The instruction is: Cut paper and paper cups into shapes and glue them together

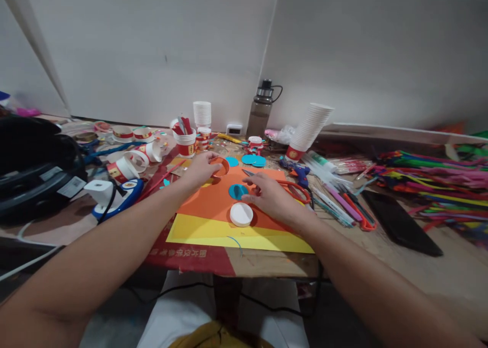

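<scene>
My left hand [202,170] is closed on the rim of an orange ring [220,174] at the back of the orange paper [204,203]. Hovering by a dark-shadowed blue paper disc [235,192], my right hand [266,193] has thumb and fingers apart. Orange-handled scissors [295,189] lie partly hidden behind that hand, their blade tip showing beyond the fingers. Just in front of the disc is a round white cup base [241,214]. More blue discs [254,160] lie farther back. Yellow paper [213,231] extends from under the orange sheet.
A tilted cup stack [310,132], a bottle [260,111] and a glue gun [299,172] stand or lie behind. Pens [346,205], a phone [400,223] and pipe cleaners [423,185] occupy the right. Cut cups [124,170] and a power strip [127,190] are left.
</scene>
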`<state>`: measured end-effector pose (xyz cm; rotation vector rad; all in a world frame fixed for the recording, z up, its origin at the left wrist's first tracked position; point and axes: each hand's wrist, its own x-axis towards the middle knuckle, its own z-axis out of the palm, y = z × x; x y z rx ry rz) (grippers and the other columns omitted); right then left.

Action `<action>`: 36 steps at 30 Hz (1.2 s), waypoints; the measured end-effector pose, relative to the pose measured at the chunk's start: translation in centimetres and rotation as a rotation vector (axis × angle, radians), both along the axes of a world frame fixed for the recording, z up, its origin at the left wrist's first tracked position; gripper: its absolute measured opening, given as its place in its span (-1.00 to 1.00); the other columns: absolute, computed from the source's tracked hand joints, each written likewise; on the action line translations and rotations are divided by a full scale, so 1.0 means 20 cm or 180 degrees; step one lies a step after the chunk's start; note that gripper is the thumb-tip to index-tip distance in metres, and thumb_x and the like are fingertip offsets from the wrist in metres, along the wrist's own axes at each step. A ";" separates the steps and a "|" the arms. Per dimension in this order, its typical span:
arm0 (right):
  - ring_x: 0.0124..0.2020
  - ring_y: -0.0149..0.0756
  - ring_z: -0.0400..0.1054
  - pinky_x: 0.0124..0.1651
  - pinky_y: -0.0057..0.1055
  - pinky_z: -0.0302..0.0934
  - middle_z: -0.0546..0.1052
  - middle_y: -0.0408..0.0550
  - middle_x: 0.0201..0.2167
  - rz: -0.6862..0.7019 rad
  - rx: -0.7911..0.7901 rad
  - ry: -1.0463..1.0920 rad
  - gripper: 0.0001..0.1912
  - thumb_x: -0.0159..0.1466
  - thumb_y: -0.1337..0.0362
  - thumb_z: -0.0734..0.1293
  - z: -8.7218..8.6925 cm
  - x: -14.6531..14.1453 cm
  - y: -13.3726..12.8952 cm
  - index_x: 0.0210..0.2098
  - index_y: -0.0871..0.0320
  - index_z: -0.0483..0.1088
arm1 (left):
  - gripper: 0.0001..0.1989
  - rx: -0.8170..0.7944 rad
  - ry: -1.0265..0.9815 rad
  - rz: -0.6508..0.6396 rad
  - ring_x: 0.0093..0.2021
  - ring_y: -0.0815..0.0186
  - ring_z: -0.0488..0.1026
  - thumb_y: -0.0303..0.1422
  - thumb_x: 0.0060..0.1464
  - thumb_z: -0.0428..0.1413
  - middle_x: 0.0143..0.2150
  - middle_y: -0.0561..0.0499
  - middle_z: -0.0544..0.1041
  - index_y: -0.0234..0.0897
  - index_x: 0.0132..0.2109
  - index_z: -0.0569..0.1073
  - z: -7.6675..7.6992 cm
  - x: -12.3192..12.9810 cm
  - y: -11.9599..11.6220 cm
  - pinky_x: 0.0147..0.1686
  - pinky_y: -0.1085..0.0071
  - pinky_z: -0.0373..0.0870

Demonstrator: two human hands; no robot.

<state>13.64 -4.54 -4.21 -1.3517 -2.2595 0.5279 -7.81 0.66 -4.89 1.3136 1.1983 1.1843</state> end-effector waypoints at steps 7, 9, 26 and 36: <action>0.08 0.01 0.36 0.05 -0.27 0.25 0.42 0.23 0.09 0.0370 -0.0184 -0.1497 -0.51 0.17 0.19 0.44 0.11 -0.13 0.10 0.06 0.25 0.45 | -0.65 -0.0022 0.0835 0.0049 -0.62 0.45 0.37 -0.47 -0.03 0.12 -0.30 -0.04 0.52 -0.27 -0.03 0.40 0.00 -0.01 -0.01 -0.71 0.56 0.22; -0.03 -0.05 0.41 -0.05 -0.35 0.26 0.48 0.18 -0.01 0.0433 -0.0284 -0.1745 -0.59 0.15 0.19 0.43 0.13 -0.15 0.12 -0.03 0.24 0.50 | -0.60 -0.0085 0.0941 0.0024 -0.63 0.42 0.39 -0.47 -0.03 0.11 -0.35 -0.02 0.52 -0.26 0.02 0.37 -0.01 -0.01 0.00 -0.72 0.57 0.18; -0.59 -0.41 0.32 -0.54 -0.51 0.07 0.50 -0.06 -0.57 -0.0592 -0.0506 0.0358 -0.68 0.36 0.28 0.10 0.02 -0.04 0.12 -0.47 0.18 0.34 | -0.73 -0.0006 0.0899 -0.0192 -0.60 0.37 0.43 -0.45 -0.05 0.13 -0.34 -0.05 0.51 -0.28 -0.12 0.48 -0.05 0.00 0.01 -0.65 0.49 0.33; -0.75 -0.53 0.23 -0.70 -0.60 0.09 0.47 -0.15 -0.65 -0.0437 -0.1197 0.2025 -0.66 0.35 0.24 0.14 0.02 -0.02 0.12 -0.53 0.17 0.28 | -0.67 0.0606 0.1443 -0.0931 -0.22 0.22 0.55 -0.47 -0.04 0.10 -0.07 -0.09 0.59 -0.23 -0.08 0.55 -0.06 0.04 -0.02 -0.26 0.32 0.49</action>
